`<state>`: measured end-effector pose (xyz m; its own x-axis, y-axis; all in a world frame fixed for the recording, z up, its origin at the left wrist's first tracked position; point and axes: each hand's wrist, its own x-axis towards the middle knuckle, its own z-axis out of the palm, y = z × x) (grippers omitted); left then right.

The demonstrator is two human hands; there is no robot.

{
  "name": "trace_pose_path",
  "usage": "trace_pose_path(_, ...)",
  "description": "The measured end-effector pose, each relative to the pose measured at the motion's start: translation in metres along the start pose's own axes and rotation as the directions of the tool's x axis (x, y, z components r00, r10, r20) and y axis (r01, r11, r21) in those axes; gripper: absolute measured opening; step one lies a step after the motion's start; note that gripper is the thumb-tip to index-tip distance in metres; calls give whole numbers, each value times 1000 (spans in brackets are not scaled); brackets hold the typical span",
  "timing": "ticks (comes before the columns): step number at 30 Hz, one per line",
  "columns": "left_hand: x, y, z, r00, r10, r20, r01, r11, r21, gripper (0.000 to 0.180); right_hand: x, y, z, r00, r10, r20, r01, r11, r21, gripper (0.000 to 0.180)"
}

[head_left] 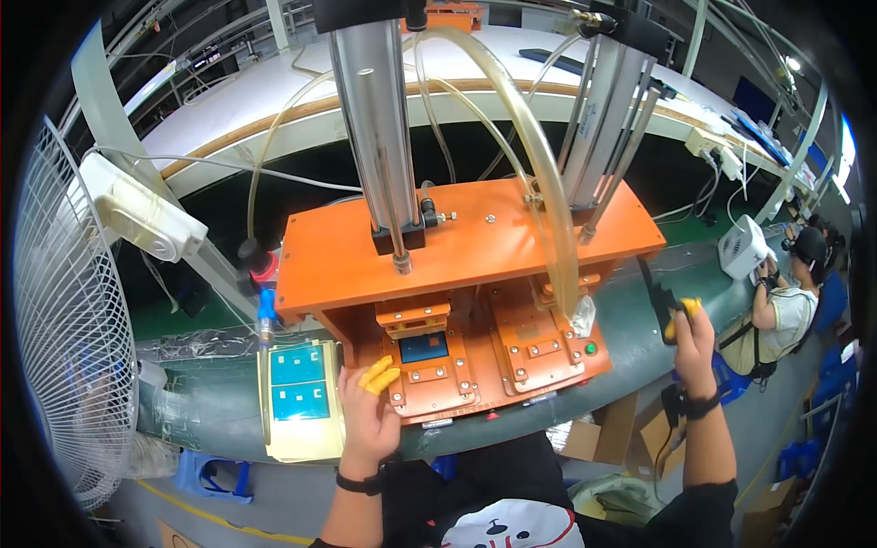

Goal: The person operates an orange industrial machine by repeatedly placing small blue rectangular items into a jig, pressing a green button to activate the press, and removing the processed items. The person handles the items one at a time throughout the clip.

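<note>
My left hand (368,413), with yellow covers on its fingertips, is at the left fixture (429,388) of an orange press (475,237). Its fingers are stretched out and hold nothing that I can see. A dark blue flat panel (424,347) lies in that fixture, just beyond the fingertips. To the right of the press, my right hand (694,347) is raised, also with yellow fingertip covers. Its fingers are closed on a dark, narrow object (664,310), whose kind I cannot make out. The right fixture (539,352) sits beside the left one.
Two blue panels (300,400) lie on pale yellow sheets (306,443) left of the press. A white fan (78,320) stands far left. Metal cylinders (375,137) and clear hoses (521,119) rise above the press. A person (790,306) sits at the far right near a white box-shaped device (744,247).
</note>
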<state>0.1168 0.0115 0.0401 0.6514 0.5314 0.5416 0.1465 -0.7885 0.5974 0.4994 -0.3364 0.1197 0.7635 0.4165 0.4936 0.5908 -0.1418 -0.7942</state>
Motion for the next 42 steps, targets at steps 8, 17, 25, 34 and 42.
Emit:
trace_pose_path(8, -1, -2, 2, 999, 22, -28, -23, 999, -48, 55, -66, -146, -3, 788, -370, 491, 400, 915, 47, 3)
trace_pose_path(17, -5, -10, 1, 999, 19, -49, -23, 996, -86, 58, -60, -172, 168, 200, -707, 678, 769, 542, 339, 20)
trace_pose_path(25, -5, -8, -2, 999, 8, -42, -12, 994, -106, 60, -46, -149, 247, 252, -642, 724, 801, 558, 216, 13)
trace_pose_path(34, -4, -8, -5, 1000, -1, -18, -1, 995, -100, 59, -54, -157, 259, 513, -526, 679, 776, 621, -106, 66)
trace_pose_path(42, -1, -6, -3, 996, 14, -91, -23, 995, -102, 60, -56, -150, 252, 483, -380, 789, 717, 689, -107, 69)
